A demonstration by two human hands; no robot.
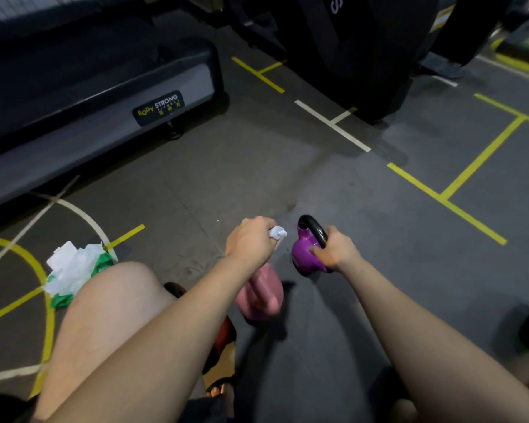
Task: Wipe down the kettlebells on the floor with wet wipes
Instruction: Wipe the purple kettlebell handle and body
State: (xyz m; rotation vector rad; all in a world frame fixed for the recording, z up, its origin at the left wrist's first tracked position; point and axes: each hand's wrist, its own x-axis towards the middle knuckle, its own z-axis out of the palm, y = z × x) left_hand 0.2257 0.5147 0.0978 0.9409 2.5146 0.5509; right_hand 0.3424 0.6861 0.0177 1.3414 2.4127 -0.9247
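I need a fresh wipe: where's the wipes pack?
In the head view, the wipes pack lies on the floor at lower left, beside the bare knee.

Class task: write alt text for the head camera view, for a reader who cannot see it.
A person's right hand grips the black handle of a purple kettlebell on a gym floor, while the left hand holds a white wet wipe beside it. A pink kettlebell sits under the left forearm; a white-and-green bag lies further left.

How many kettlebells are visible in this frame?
2. A purple kettlebell is gripped by the right hand; a pink kettlebell sits nearer the person, partly covered by the left forearm. Others may be hidden.
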